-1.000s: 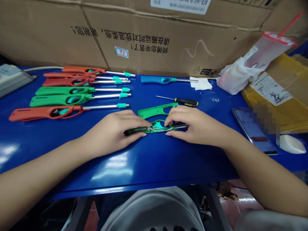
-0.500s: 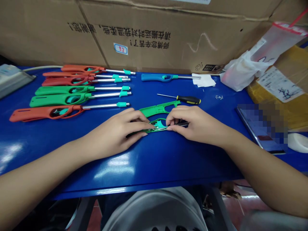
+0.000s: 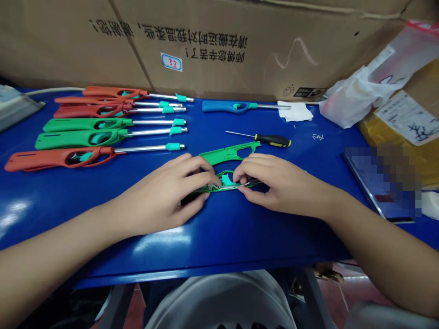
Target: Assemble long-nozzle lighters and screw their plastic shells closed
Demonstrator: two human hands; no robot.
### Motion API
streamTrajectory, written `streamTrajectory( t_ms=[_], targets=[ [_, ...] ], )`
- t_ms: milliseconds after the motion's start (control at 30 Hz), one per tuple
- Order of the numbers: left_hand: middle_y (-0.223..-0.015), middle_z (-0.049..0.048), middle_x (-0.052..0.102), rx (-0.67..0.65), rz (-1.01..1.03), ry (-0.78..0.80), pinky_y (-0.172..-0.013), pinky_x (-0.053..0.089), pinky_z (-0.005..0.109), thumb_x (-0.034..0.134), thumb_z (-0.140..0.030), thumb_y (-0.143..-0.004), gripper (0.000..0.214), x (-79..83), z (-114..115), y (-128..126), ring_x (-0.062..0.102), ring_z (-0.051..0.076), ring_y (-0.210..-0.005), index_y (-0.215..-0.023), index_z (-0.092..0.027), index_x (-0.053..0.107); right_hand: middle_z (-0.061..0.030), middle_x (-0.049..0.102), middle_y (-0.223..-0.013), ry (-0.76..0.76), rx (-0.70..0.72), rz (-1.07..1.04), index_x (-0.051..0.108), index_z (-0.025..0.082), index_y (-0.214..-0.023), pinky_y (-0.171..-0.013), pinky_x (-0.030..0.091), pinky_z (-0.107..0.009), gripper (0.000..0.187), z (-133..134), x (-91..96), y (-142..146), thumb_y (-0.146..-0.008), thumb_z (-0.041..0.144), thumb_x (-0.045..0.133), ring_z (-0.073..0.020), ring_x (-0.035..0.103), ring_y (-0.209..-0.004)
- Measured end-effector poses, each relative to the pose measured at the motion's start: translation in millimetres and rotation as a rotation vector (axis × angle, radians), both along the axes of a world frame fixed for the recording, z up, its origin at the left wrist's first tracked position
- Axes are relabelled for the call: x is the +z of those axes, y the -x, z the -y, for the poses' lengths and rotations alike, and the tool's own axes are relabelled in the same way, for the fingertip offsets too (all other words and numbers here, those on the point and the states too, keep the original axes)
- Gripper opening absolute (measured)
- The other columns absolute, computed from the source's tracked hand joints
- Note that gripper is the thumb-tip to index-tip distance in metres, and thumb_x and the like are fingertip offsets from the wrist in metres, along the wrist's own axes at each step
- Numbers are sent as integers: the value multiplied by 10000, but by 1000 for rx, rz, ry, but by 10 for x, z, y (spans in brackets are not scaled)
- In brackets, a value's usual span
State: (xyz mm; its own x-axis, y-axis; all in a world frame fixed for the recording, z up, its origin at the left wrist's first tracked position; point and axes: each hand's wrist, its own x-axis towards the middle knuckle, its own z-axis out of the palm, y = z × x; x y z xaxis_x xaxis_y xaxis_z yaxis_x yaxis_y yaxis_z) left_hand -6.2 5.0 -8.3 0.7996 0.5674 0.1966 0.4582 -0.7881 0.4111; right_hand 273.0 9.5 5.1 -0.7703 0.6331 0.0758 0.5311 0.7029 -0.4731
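Observation:
An opened green lighter half (image 3: 224,188) lies on the blue table with its inside up, showing a teal trigger (image 3: 227,180) and thin white wires (image 3: 236,186). My left hand (image 3: 181,187) is closed round its handle end, thumb and fingers on the two edges. At the front end my right hand (image 3: 270,178) pinches the wires between thumb and forefinger; its other fingers curl over the shell. The matching green half shell (image 3: 224,154) rests just behind, untouched. Part of the lighter is hidden beneath both hands.
Several red and green long-necked lighters (image 3: 68,158) lie in a row at left. A blue lighter (image 3: 226,107), a screwdriver (image 3: 273,140) and small screws (image 3: 318,136) sit farther back. A phone (image 3: 380,192) is at right. A cardboard box (image 3: 206,77) walls the back.
My right fingers have shifted slightly, and more of the white wire shows beside the trigger. My left hand keeps its hold. The whole view has shifted a little.

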Motion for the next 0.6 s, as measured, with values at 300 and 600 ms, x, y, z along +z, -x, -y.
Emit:
streamTrajectory(
  t_ms=[300, 600],
  targets=[
    [-1200, 79, 650, 34, 39, -10, -940, 498, 371, 587, -280, -1063, 163, -100, 25, -47, 612, 228, -1086, -1189, -220, 671, -42, 656, -1084, 81, -131, 22, 543, 239, -1114, -923, 448, -375, 106, 121, -57, 55, -1022, 195, 571, -214, 589, -1024],
    [-1185, 80, 665, 34, 40, -14, -929, 496, 376, 578, -275, -1071, 171, -71, 53, -33, 608, 225, -1068, -1195, -224, 684, -51, 642, -1118, 159, -138, -24, 535, 257, -1138, -949, 467, -386, 116, 114, -94, 31, -1032, 212, 545, -223, 587, -1075]
  ],
)
